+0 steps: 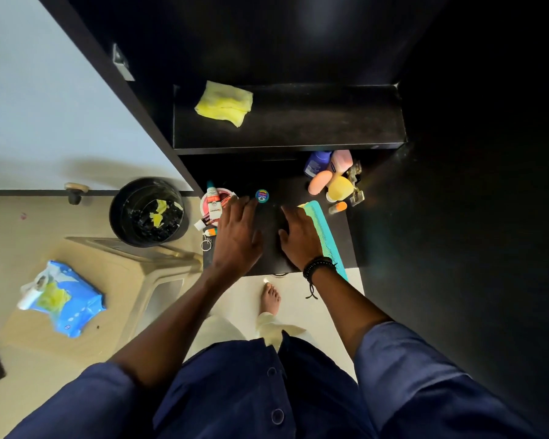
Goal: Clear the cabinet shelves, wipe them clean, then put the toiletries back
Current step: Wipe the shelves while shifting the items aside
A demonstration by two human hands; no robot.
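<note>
On the upper shelf (pixel 314 122) lay a yellow cloth (pixel 224 103). Over the lower ledge (pixel 286 191), both hands were spread open, holding nothing: left hand (pixel 238 231) beside a round tin (pixel 261 195), right hand (pixel 300 237) against the teal comb (pixel 325 231).

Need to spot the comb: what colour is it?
The comb is teal, clearest in head view.

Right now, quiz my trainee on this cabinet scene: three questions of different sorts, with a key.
1. True or false: the yellow cloth lies on the upper shelf.
2. Fill in: the teal comb lies beside the ___ hand.
3. The yellow scraps are in: A) the black bin, B) a drawer, C) a cup.
Key: 1 true. 2 right; the right hand rests flat next to it. 3 A.
</note>
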